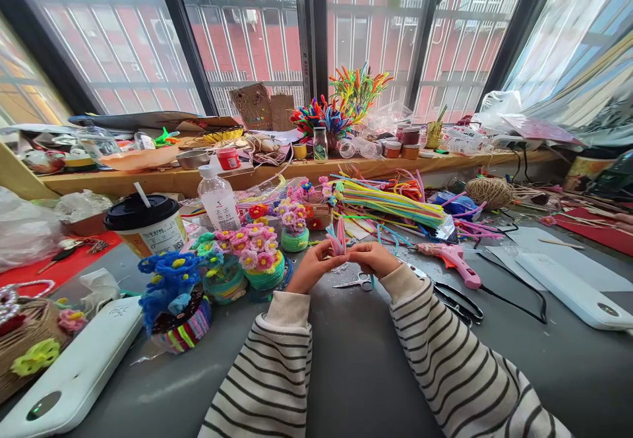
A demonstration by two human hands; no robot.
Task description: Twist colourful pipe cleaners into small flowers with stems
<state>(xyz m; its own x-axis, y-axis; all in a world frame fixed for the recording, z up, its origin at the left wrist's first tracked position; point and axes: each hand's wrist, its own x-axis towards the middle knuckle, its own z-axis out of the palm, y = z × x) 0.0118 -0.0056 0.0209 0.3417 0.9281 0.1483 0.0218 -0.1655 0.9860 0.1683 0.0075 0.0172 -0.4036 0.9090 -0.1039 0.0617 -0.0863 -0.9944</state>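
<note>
My left hand [312, 268] is closed on a small bunch of bent pink and light-blue pipe cleaners [337, 235], which stands up from the fingers. From the other side my right hand [374, 258] meets it, thumb and fingers pinched at the base of the same bunch. The fingertips hide that lower end. Just below the hands lies a small pair of scissors [364, 282] on the grey table [346, 359]. A pot of pink pipe-cleaner flowers [263, 253] stands left of my left hand.
At right lie a pink glue gun [452, 260], black-handled scissors [459, 303] and a white power bank [573, 289]. Behind the hands is a pile of pipe cleaners [390, 200]. Left stand a lidded cup [146, 223], a bottle [217, 197] and a blue-flower pot [178, 322].
</note>
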